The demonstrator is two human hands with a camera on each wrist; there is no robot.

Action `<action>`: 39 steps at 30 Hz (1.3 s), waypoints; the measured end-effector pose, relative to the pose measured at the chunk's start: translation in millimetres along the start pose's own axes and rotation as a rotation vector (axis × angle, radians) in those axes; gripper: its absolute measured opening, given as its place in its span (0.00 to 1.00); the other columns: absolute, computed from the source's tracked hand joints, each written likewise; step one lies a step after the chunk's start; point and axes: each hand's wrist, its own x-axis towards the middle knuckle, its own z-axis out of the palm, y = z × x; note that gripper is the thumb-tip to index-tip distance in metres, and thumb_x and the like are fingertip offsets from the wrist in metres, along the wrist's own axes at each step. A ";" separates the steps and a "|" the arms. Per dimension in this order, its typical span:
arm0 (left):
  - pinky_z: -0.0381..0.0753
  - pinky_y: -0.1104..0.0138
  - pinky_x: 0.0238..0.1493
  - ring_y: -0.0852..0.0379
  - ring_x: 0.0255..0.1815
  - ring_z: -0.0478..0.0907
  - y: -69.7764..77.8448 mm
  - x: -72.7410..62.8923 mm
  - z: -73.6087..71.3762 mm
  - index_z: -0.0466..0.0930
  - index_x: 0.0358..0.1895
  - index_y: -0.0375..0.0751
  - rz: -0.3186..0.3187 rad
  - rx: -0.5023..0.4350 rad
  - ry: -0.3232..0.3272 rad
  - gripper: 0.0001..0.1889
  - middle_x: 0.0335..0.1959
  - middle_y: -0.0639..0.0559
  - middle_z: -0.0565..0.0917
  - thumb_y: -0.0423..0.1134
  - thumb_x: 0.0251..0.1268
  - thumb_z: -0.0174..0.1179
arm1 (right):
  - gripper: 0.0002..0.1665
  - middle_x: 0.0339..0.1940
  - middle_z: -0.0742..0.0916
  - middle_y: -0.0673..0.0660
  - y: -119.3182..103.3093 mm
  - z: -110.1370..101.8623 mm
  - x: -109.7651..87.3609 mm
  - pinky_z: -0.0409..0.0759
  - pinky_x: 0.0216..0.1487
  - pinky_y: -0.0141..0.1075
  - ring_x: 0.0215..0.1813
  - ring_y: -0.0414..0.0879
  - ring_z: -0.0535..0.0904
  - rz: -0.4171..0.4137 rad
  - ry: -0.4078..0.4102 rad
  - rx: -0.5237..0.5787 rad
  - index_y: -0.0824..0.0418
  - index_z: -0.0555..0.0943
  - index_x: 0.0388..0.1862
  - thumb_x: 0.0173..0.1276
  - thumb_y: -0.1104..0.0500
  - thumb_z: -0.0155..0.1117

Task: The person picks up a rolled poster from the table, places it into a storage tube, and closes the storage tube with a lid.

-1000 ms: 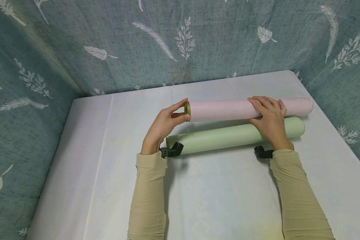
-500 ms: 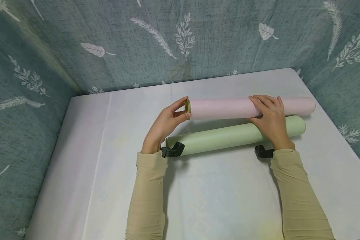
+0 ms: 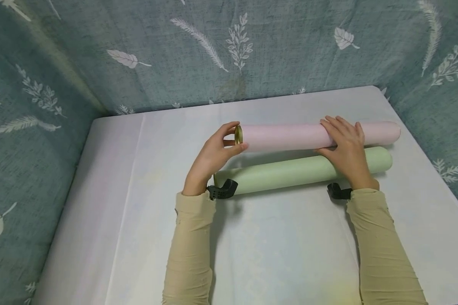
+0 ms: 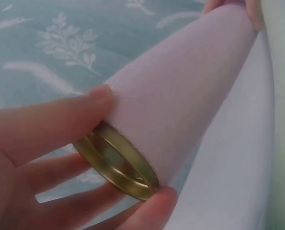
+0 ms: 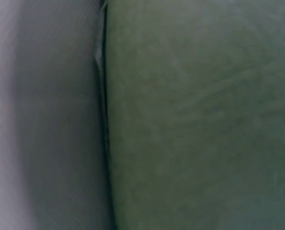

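A long pink tube [image 3: 286,136] lies crosswise toward the back of the table, with a gold metal rim [image 3: 238,134] at its left end. My left hand [image 3: 213,154] pinches that end. In the left wrist view its thumb and fingertips straddle the gold rim [image 4: 114,163], and the inside of the rim shows. My right hand [image 3: 345,148] grips the pink tube right of its middle, fingers over the top and thumb on the near side. Closer to me lies a pale green tube [image 3: 282,174], passing under the right hand. A blurred green surface [image 5: 199,120] fills most of the right wrist view.
Both tubes rest over a white-covered table [image 3: 275,245]. Teal leaf-patterned cloth [image 3: 290,51] hangs behind it and along both sides. A black wrist camera mount [image 3: 223,189] on the left wrist overlaps the green tube's left end.
My left thumb has shifted slightly right, onto the tube's side past the rim. The right fingers have moved a little up and right on the pink tube, which stays nearly in place.
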 end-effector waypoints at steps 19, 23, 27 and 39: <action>0.66 0.59 0.47 0.54 0.46 0.75 4.9 -28.6 -35.0 0.73 0.36 0.42 -0.077 -0.067 0.028 0.11 0.46 0.52 0.77 0.45 0.57 0.59 | 0.33 0.62 0.71 0.55 -3.8 -2.7 0.3 0.40 0.66 0.50 0.67 0.48 0.58 0.108 -0.029 0.029 0.57 0.71 0.59 0.54 0.52 0.68; 0.65 0.58 0.49 0.53 0.47 0.74 -0.4 -30.6 -40.9 0.73 0.37 0.42 -0.070 -0.070 0.034 0.10 0.48 0.53 0.76 0.44 0.58 0.59 | 0.29 0.62 0.72 0.56 -3.2 -2.0 -0.9 0.43 0.66 0.49 0.65 0.49 0.60 0.121 -0.013 0.038 0.59 0.73 0.57 0.56 0.54 0.66; 0.65 0.57 0.50 0.53 0.46 0.75 -26.2 -24.4 -49.2 0.73 0.36 0.45 -0.065 -0.076 0.048 0.12 0.49 0.56 0.75 0.48 0.57 0.60 | 0.25 0.59 0.74 0.57 -1.1 -0.4 -2.3 0.49 0.65 0.47 0.62 0.53 0.63 0.100 0.009 0.040 0.60 0.76 0.53 0.56 0.55 0.66; 0.69 0.57 0.53 0.47 0.45 0.74 -66.6 -9.8 -55.8 0.73 0.41 0.38 -0.140 -0.207 0.077 0.16 0.47 0.47 0.75 0.46 0.56 0.61 | 0.24 0.61 0.72 0.56 -3.1 -0.8 -1.0 0.50 0.65 0.46 0.64 0.51 0.61 0.054 -0.122 -0.047 0.57 0.74 0.56 0.61 0.51 0.60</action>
